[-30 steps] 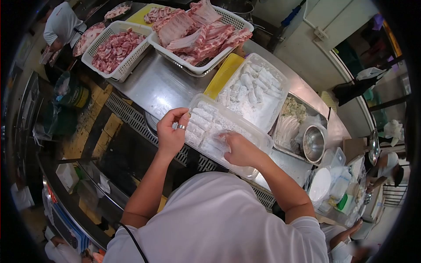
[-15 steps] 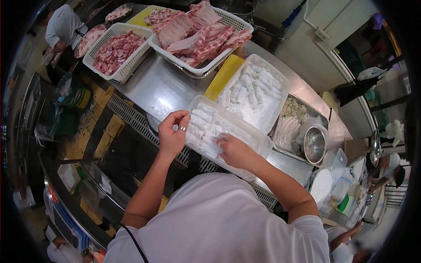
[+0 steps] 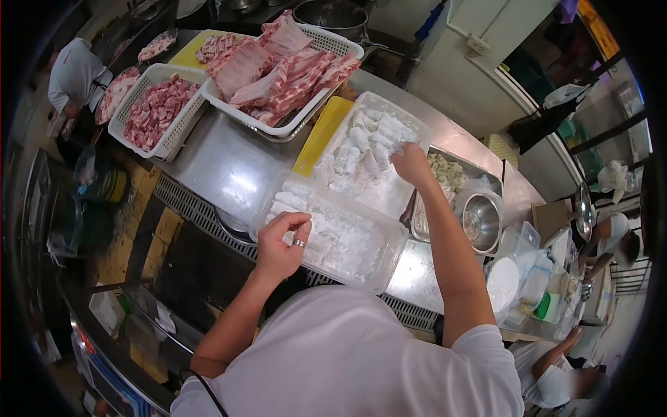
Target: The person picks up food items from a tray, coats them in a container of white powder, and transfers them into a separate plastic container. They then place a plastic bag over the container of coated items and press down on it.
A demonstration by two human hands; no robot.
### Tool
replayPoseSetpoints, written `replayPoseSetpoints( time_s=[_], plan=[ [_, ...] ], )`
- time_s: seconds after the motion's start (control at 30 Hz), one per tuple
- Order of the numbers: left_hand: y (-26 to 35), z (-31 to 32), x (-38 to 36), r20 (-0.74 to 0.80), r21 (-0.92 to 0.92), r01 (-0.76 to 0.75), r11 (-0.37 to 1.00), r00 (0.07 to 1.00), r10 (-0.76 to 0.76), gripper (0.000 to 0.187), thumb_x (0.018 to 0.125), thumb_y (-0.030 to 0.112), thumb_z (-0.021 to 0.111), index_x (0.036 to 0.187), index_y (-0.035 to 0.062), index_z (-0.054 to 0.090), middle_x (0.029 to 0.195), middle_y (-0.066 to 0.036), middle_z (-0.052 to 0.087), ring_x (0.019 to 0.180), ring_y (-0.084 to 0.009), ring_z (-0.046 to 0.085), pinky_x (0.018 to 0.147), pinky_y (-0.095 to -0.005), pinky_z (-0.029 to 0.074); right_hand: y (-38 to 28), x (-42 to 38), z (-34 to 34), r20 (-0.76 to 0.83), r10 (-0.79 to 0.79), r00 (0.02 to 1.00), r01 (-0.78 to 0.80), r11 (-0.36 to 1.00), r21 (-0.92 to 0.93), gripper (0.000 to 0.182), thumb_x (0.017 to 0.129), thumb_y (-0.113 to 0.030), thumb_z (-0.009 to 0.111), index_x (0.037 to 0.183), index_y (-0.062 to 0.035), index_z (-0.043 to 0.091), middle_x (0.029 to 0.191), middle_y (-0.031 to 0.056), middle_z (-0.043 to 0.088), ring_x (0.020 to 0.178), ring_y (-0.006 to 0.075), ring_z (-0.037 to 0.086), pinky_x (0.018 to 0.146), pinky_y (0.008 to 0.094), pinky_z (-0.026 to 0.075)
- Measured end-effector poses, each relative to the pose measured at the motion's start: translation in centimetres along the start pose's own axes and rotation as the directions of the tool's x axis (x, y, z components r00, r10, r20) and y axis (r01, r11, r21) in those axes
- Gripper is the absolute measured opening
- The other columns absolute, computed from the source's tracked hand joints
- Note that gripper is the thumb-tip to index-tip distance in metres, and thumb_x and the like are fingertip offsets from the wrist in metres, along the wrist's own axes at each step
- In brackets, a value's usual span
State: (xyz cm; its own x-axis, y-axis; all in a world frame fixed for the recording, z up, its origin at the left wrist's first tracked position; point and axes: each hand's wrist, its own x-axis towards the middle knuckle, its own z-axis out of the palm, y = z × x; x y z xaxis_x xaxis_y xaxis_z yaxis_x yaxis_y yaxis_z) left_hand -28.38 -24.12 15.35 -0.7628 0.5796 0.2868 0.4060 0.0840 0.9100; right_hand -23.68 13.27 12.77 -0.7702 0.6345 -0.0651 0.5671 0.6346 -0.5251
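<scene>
Two translucent plastic tubs stand side by side on the steel counter. The near tub [image 3: 385, 263] holds white powder and a row of powder-coated rolls [image 3: 295, 199] toward its far left. My left hand [image 3: 281, 244], with a ring, is curled over this tub's left part, thumb and fingertips pinched together; whatever they hold is hidden. In the far tub [image 3: 417, 125] lie more white-coated finger-like pieces [image 3: 372, 135] on powder. My right hand [image 3: 411, 165] reaches over that tub's right edge, its powdery fingers closed at the pieces; what sits in them does not show clearly.
A white basket of rib racks [image 3: 285, 69] and a basket of cut meat [image 3: 160, 111] stand at the back left. A yellow board [image 3: 323, 135] lies beside the far tub. To the right are a metal bowl [image 3: 481, 221] in a tray and plastic containers [image 3: 528, 278]. Co-workers stand at both sides.
My right hand has moved from the near tub up to the far tub. My left hand stays pinched over the near tub. The view has shifted slightly.
</scene>
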Motion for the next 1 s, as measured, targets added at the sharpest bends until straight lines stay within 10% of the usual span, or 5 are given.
replayPoseSetpoints(
  time_s=[0.1, 0.5, 0.6, 1.0],
  plan=[
    [-0.2, 0.5, 0.0, 0.034, 0.020, -0.011, 1.000, 0.999, 0.011, 0.014, 0.093, 0.003, 0.072, 0.107, -0.0002, 0.073, 0.095, -0.014, 0.074, 0.080, -0.0237, 0.071, 0.075, -0.0326, 0.057, 3.5, 3.7, 5.6, 0.085, -0.104, 0.991, 0.110, 0.991, -0.079, 0.041, 0.084, -0.023, 0.074, 0.105, 0.0120, 0.072, 0.107, 0.0343, 0.072, 0.105, 0.0468, 0.071, 0.093, 0.0477, 0.056],
    [-0.1, 0.6, 0.2, -0.005, 0.057, 0.018, 0.998, 1.000, -0.018, 0.014, 0.093, 0.002, 0.072, 0.107, -0.0007, 0.072, 0.094, -0.014, 0.073, 0.080, -0.0236, 0.070, 0.074, -0.0326, 0.056, 1.0, 1.6, 6.3, 0.409, 0.167, 0.897, -0.340, 0.853, 0.397, 0.043, 0.080, -0.013, 0.078, 0.117, 0.0070, 0.070, 0.102, 0.0207, 0.075, 0.093, 0.0323, 0.072, 0.083, 0.0397, 0.056],
    [-0.2, 0.6, 0.1, -0.013, 0.054, 0.025, 0.998, 1.000, -0.024, 0.014, 0.093, 0.002, 0.072, 0.106, -0.0011, 0.072, 0.094, -0.014, 0.073, 0.080, -0.0236, 0.070, 0.074, -0.0325, 0.057, 3.7, 0.6, 6.4, 0.312, -0.168, 0.935, 0.156, 0.986, 0.065, 0.042, 0.080, -0.011, 0.075, 0.118, 0.0047, 0.070, 0.104, 0.0210, 0.075, 0.090, 0.0357, 0.072, 0.083, 0.0392, 0.056],
    [-0.4, 1.0, 0.1, 0.003, 0.048, 0.009, 0.999, 1.000, -0.009, 0.014, 0.093, 0.003, 0.072, 0.107, -0.0001, 0.073, 0.095, -0.014, 0.074, 0.079, -0.0241, 0.070, 0.073, -0.0324, 0.056, 3.4, 0.0, 3.1, 0.277, -0.073, 0.958, 0.126, 0.976, -0.179, 0.037, 0.082, -0.012, 0.074, 0.114, 0.0069, 0.072, 0.100, 0.0278, 0.076, 0.097, 0.0406, 0.074, 0.087, 0.0435, 0.057]
  ],
)
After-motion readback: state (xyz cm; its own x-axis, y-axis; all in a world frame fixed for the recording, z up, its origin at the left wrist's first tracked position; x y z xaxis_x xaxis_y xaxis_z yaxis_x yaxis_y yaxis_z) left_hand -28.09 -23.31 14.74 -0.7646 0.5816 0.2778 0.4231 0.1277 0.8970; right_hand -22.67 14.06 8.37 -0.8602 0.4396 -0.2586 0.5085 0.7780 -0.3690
